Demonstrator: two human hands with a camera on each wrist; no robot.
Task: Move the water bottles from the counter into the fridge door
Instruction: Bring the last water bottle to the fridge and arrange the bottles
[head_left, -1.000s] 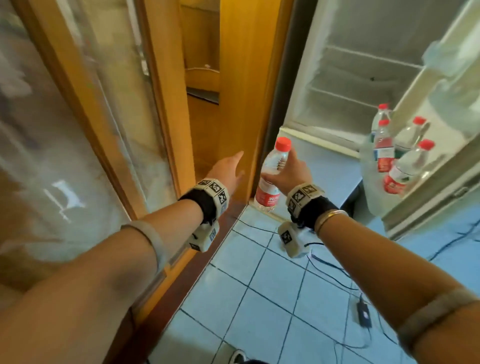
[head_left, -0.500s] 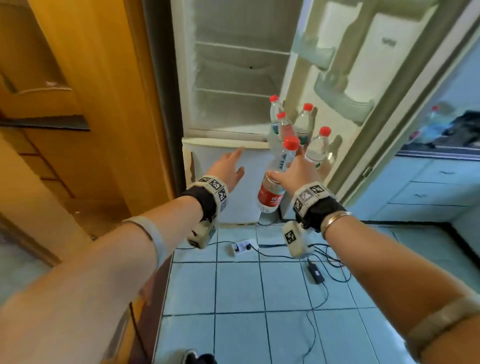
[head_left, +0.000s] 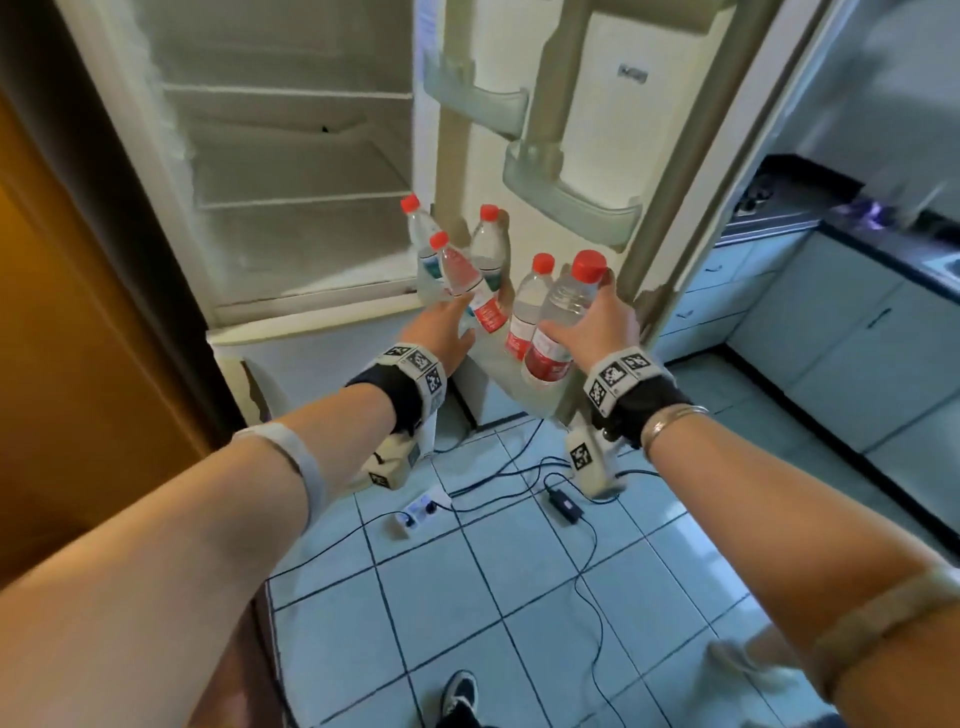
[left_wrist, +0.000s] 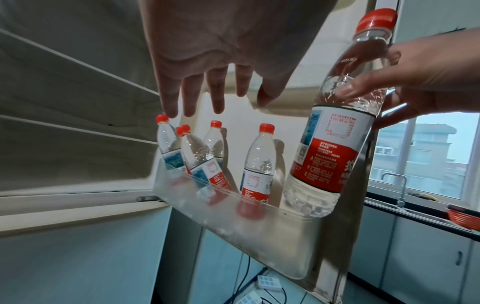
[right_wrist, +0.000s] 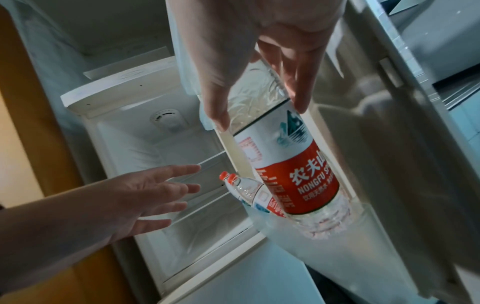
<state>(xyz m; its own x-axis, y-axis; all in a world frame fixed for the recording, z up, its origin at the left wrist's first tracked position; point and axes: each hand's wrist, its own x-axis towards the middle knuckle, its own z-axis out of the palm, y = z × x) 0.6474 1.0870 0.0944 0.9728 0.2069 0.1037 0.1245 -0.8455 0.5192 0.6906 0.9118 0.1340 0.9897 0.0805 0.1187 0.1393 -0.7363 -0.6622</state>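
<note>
Bottle (head_left: 563, 312) (left_wrist: 335, 131) (right_wrist: 288, 164), red-capped, with a red and white label: the right hand (head_left: 597, 325) (left_wrist: 426, 82) (right_wrist: 262, 41) is grasping it around the clear upper body, thumb on one side and fingers (right_wrist: 298, 86) wrapped round the other, and is holding it nearly upright. Its base is sitting just inside the clear door bin (head_left: 545, 405) (left_wrist: 259, 232) (right_wrist: 324, 246), at the end nearest the door's outer edge; whether it is touching the bin floor cannot be told.

Four more bottles are standing in the same bin. One (head_left: 527, 312) (left_wrist: 258, 162) is standing upright just beside the held bottle. Three are clustering at the hinge end: one (head_left: 421, 239) (left_wrist: 167, 142) nearest the fridge interior, one (head_left: 488, 249) (left_wrist: 215, 139) against the door liner, and one (head_left: 467, 286) (left_wrist: 200, 160) (right_wrist: 249, 191) in front of them, leaning.

The left hand (head_left: 441, 332) (left_wrist: 207, 51) (right_wrist: 135, 197) is holding nothing; its fingers (left_wrist: 217, 90) are spreading straight and relaxed, reaching toward the cluster of three, apart from them in the left wrist view.

The fridge (head_left: 291, 171) is standing open, its shelves showing bare. Two upper door bins (head_left: 571, 202) are sitting above the bottles. On the tiled floor (head_left: 441, 587), a power strip (head_left: 421, 512) and cables are lying below the door.
</note>
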